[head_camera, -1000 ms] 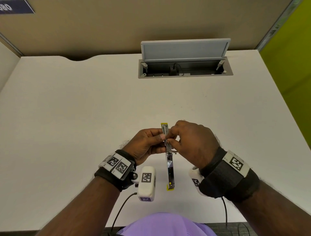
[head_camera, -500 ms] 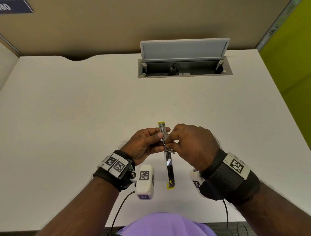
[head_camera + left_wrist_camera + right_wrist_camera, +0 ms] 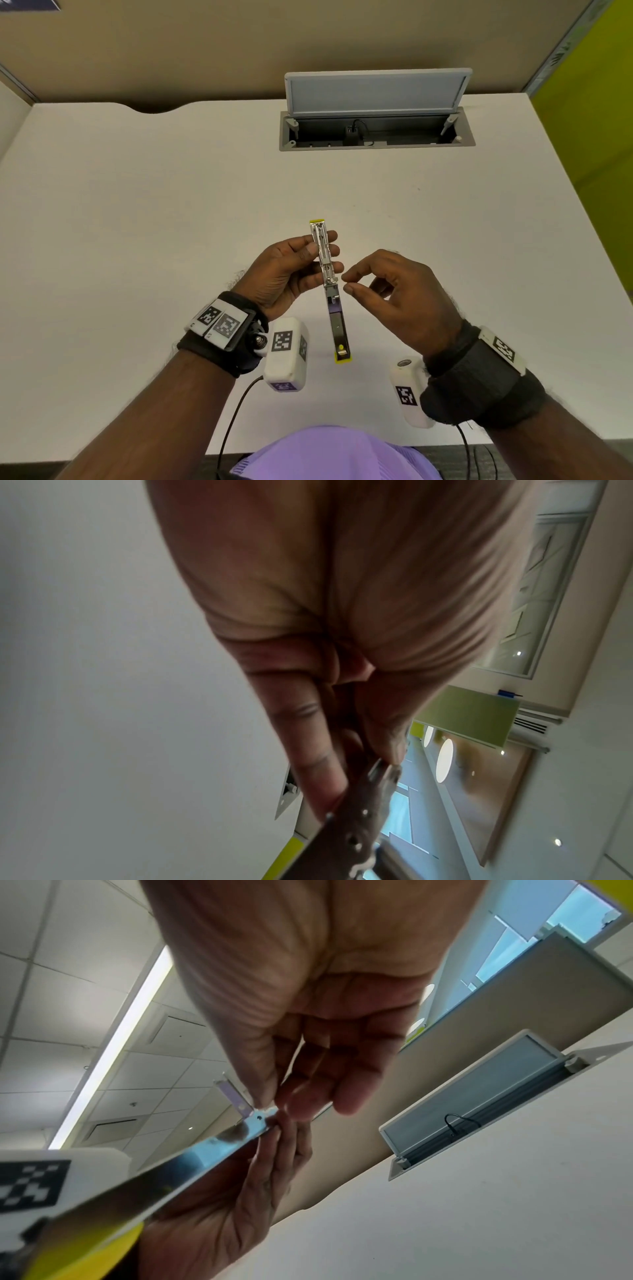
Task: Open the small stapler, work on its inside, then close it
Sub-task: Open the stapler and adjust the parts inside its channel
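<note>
Bright metal and yellow plastic make up the small stapler [image 3: 329, 287] you hold above the white surface [image 3: 137, 222], over the middle of its near half. It is opened out flat into one long strip that runs away from you: the far half shows its open metal channel facing up and ends in a yellow tip, and the near half is a shiny plate that ends in a yellow cap close to the near edge.

Your left hand [image 3: 291, 274] grips the far half of the stapler. The thumb lies along its left side and the fingers wrap behind it, with their tips showing on the right side. In the left wrist view the metal strip [image 3: 356, 829] runs out between thumb and fingers.

Your right hand [image 3: 394, 294] sits just to the right of the stapler's hinge, apart from it. Its thumb and forefinger are drawn close together near the hinge, with the other fingers loosely curled. You cannot tell whether anything small is pinched between them. In the right wrist view those fingertips [image 3: 298, 1110] hover beside the hinge end of the shiny plate [image 3: 219, 1148].

At the far edge of the surface, a grey cable box [image 3: 376, 137] is set into it with its lid [image 3: 376, 90] standing open and a black plug inside.
</note>
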A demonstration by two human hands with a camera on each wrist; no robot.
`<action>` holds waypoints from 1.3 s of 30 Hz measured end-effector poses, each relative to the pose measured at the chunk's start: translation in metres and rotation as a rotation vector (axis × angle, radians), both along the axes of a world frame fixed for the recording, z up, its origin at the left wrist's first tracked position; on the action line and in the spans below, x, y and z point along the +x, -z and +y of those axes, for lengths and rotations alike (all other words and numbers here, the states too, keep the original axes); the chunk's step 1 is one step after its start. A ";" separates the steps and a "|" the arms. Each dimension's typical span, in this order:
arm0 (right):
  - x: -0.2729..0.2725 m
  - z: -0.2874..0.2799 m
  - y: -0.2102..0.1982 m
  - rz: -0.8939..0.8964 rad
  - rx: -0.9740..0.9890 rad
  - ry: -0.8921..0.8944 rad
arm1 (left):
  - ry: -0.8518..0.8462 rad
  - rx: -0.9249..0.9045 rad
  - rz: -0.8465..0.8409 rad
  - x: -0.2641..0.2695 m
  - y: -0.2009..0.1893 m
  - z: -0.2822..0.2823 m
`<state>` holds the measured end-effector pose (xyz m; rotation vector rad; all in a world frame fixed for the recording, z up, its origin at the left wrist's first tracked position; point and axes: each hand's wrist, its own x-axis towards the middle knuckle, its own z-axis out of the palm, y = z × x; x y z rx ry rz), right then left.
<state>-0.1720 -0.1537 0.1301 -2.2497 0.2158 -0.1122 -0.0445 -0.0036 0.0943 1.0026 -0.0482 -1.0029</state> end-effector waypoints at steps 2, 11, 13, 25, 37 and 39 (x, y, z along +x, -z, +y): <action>-0.001 0.000 0.002 -0.003 0.026 0.026 | 0.008 -0.003 -0.024 0.000 -0.004 -0.001; 0.006 0.001 -0.012 -0.108 -0.030 0.060 | 0.034 -0.020 -0.066 0.000 -0.013 -0.002; 0.009 0.000 -0.016 -0.128 -0.063 0.048 | 0.045 -0.019 -0.082 -0.001 -0.015 -0.001; 0.017 -0.006 -0.019 0.053 0.083 0.040 | 0.057 -0.004 -0.111 -0.003 -0.012 0.000; 0.031 -0.003 -0.010 0.175 0.247 0.209 | 0.170 0.030 -0.133 -0.012 -0.010 -0.005; 0.033 -0.004 -0.011 0.206 0.322 0.225 | 0.193 0.034 -0.133 -0.013 -0.009 -0.005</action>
